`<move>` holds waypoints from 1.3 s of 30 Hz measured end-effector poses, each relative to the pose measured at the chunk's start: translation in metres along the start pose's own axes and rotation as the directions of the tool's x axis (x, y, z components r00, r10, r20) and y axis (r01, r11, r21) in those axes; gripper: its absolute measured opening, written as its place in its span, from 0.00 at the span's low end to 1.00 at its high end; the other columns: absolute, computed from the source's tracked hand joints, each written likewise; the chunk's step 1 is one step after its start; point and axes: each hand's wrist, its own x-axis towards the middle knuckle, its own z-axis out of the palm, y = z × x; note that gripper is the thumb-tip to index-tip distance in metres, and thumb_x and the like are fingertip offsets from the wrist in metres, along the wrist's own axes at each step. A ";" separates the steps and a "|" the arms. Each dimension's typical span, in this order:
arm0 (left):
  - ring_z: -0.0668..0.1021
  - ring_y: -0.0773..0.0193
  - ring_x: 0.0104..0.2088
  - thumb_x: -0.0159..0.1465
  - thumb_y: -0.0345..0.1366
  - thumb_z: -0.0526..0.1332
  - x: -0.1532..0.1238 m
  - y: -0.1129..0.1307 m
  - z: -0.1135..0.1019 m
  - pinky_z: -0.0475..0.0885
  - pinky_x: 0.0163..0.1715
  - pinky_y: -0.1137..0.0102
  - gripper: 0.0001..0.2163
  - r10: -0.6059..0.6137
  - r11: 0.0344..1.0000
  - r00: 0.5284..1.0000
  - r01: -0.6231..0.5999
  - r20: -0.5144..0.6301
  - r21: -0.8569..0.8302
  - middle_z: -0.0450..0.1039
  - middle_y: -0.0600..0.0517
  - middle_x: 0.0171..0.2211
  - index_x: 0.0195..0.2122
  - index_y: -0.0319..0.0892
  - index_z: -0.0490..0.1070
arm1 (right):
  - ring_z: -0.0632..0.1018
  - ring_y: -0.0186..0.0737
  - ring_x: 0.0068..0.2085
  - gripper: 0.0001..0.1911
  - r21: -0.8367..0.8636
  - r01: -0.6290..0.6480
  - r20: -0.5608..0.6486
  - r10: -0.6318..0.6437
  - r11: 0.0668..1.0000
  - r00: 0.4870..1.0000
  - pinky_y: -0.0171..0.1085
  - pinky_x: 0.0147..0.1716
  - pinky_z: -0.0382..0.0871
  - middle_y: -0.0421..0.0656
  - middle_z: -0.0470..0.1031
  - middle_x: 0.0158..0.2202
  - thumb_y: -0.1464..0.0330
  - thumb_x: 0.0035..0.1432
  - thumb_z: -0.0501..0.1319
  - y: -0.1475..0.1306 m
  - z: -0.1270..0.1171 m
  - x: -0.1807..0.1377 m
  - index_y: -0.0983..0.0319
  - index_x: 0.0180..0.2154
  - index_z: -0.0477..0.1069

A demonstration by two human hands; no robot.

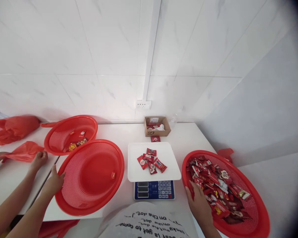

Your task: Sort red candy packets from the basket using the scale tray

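My left hand [53,181] grips the left rim of a red plastic basket [89,208], which holds one small red-and-white piece [113,175]. My right hand [200,201] has its fingers over the near-left rim of another red basket [262,211], tilted and filled with red-wrapped snack packets [221,188]. Between the baskets stands a digital scale [154,190] with a white tray [136,172]. Several wrapped snacks [151,160] lie on that tray.
A co-worker's hands [39,158] hold a red plastic bag [23,152] at left. Behind sit another red basket [71,119] with a few packets, a bulging red bag [20,129], and a small cardboard box [157,133]. One packet [155,139] lies before the box.
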 end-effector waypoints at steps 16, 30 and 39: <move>0.57 0.58 0.61 0.62 0.50 0.45 -0.119 0.147 0.020 0.59 0.57 0.61 0.31 0.631 0.669 0.714 -0.303 0.304 -0.679 0.49 0.45 0.63 0.64 0.42 0.41 | 0.61 0.48 0.58 0.31 0.032 0.007 -0.004 -0.006 0.999 1.000 0.45 0.52 0.61 0.51 0.60 0.57 0.52 0.55 0.42 0.002 0.001 0.000 0.64 0.52 0.60; 0.51 0.54 0.63 0.64 0.44 0.48 -0.130 0.266 0.009 0.55 0.58 0.55 0.26 0.763 0.453 0.629 -0.685 -0.150 -0.571 0.47 0.45 0.64 0.62 0.46 0.47 | 0.62 0.46 0.57 0.28 0.010 0.005 0.017 -0.005 1.000 1.000 0.43 0.52 0.60 0.50 0.60 0.57 0.56 0.58 0.42 -0.008 -0.008 -0.004 0.64 0.54 0.59; 0.50 0.44 0.62 0.54 0.52 0.58 -0.110 0.350 0.019 0.44 0.56 0.46 0.35 0.844 0.482 0.531 -0.816 -0.081 -0.320 0.48 0.41 0.63 0.61 0.45 0.51 | 0.62 0.45 0.58 0.28 -0.007 -0.015 0.051 0.016 1.000 0.999 0.43 0.53 0.59 0.50 0.60 0.57 0.57 0.59 0.42 -0.006 -0.005 -0.002 0.64 0.54 0.60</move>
